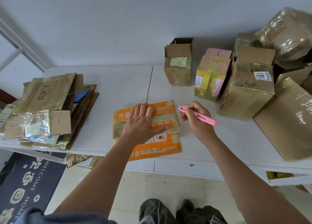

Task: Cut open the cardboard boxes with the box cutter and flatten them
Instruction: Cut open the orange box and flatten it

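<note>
An orange cardboard box (170, 149) with white lettering lies flat at the table's front edge, its near flap hanging over the edge. My left hand (143, 120) presses down on it with fingers spread and straight. My right hand (195, 120) hovers just right of the box and grips a pink box cutter (202, 116), which points left and up. I cannot see whether its blade is out.
A pile of flattened boxes (50, 108) lies at the left of the white table (219, 137). Standing boxes crowd the back right: a small brown box (178, 68), a pink-yellow box (211, 76), larger taped brown boxes (248, 88). A doormat (25, 181) lies on the floor.
</note>
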A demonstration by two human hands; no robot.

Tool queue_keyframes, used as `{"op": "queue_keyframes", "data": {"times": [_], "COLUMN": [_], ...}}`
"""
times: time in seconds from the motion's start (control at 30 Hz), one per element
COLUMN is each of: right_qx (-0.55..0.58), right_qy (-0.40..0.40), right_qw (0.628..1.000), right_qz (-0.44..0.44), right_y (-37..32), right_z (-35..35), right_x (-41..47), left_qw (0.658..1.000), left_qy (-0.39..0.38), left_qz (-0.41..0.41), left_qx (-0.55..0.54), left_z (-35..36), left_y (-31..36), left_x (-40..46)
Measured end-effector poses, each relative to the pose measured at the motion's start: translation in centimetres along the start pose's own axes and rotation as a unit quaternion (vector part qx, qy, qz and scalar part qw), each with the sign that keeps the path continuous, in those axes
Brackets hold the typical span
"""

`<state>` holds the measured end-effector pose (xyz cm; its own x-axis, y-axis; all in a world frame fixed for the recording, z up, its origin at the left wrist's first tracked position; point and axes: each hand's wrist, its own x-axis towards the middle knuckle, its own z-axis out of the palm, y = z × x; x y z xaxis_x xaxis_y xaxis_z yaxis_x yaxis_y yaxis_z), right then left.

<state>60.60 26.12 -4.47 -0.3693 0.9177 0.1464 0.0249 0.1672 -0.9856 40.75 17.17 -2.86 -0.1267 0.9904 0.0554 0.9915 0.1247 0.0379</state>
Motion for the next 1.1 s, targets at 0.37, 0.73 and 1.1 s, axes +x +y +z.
{"op": "queue_keyframes", "data": {"times": [0.37,0.73,1.1], "right_qx": [-0.034,-0.026,0.217], "right_qy": [-0.047,-0.083,0.087], "right_qw": [0.998,0.996,0.968], "right_qz": [-0.025,0.006,0.095], "right_y": [-0.1,-0.5,-1.6], "right_z": [-1.4,-2.6,-2.7], "right_x": [-1.9,-3.3,-1.9], "left_qw": [1.000,1.000,0.984], "left_qy": [-0.004,-0.012,-0.126], "left_qz": [-0.003,-0.002,0.124], "left_qx": [0.000,-0.003,-0.010], "left_z": [0.0,0.0,-2.9], "left_y": [0.0,-0.1,-2.7], "left_x": [-0.1,0.0,1.4]}}
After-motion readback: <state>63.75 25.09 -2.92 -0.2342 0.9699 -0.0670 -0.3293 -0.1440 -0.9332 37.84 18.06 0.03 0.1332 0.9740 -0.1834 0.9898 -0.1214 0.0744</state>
